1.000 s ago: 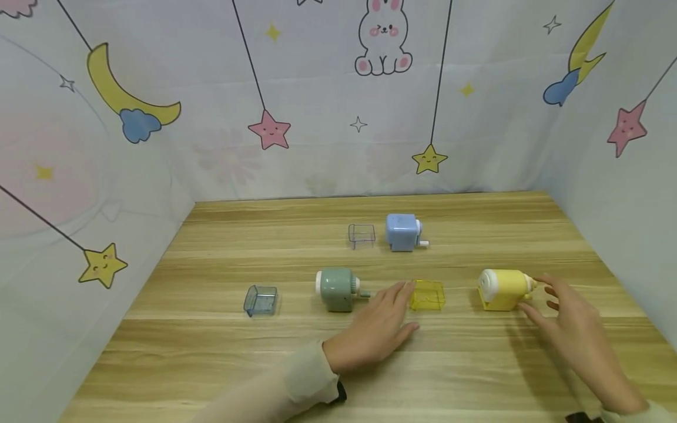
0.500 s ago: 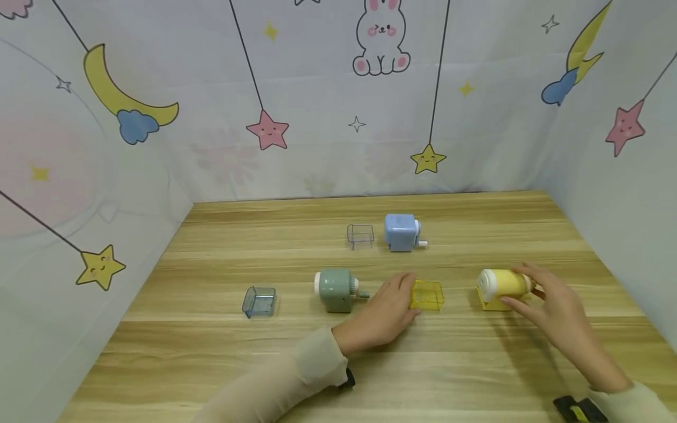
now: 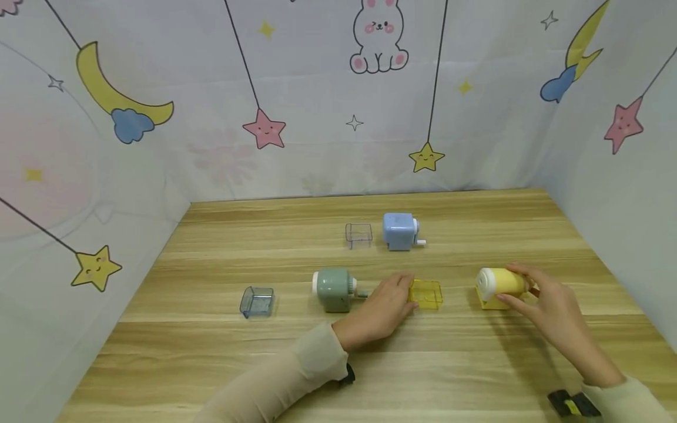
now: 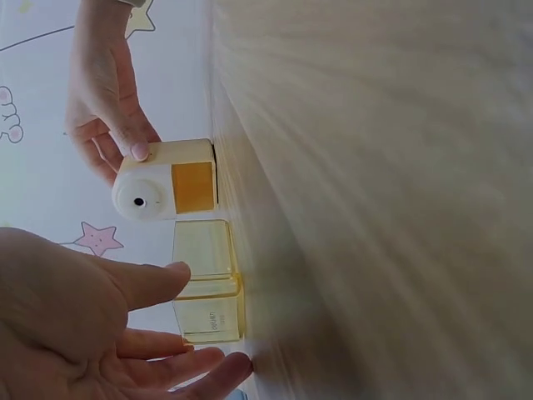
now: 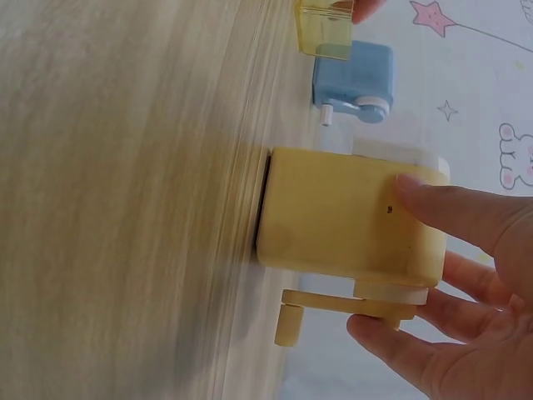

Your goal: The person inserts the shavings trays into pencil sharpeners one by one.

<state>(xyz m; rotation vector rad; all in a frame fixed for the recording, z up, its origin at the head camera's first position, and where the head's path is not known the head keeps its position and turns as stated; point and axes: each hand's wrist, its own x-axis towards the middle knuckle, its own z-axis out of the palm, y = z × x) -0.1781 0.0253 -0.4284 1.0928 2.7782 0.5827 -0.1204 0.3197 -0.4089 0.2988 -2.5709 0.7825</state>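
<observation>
Gripping the yellow sharpener (image 3: 499, 286) at its crank end, the right hand (image 3: 552, 302) occupies the right of the head view, while the left hand (image 3: 378, 308) holds the see-through yellow tray (image 3: 426, 295) by its left end, thumb on the near side and fingers on the far side. Both things are on the wooden desk (image 3: 296, 370), the tray left of the sharpener with a gap between them. Just left of the left hand stands a green sharpener (image 3: 334, 291), its crank pointing towards the hand; further left lies a bluish see-through tray (image 3: 257, 302). Behind, a blue sharpener (image 3: 399, 231) stands beside another clear tray (image 3: 359, 224). A white backdrop (image 3: 317, 88) printed with stars, moons and a rabbit rises beyond the desk.

Seen from the left wrist, the left thumb lies against the yellow tray, with fingers reaching to its other side. Past the tray, the yellow sharpener shows its pale front with a round hole and an amber-looking section, and the right hand grasps its top.

From the right wrist, the right thumb presses the yellow sharpener's side; other fingers wrap behind, and one fingertip meets the yellow crank (image 5: 329, 302). The blue sharpener and part of the yellow tray show beyond.
</observation>
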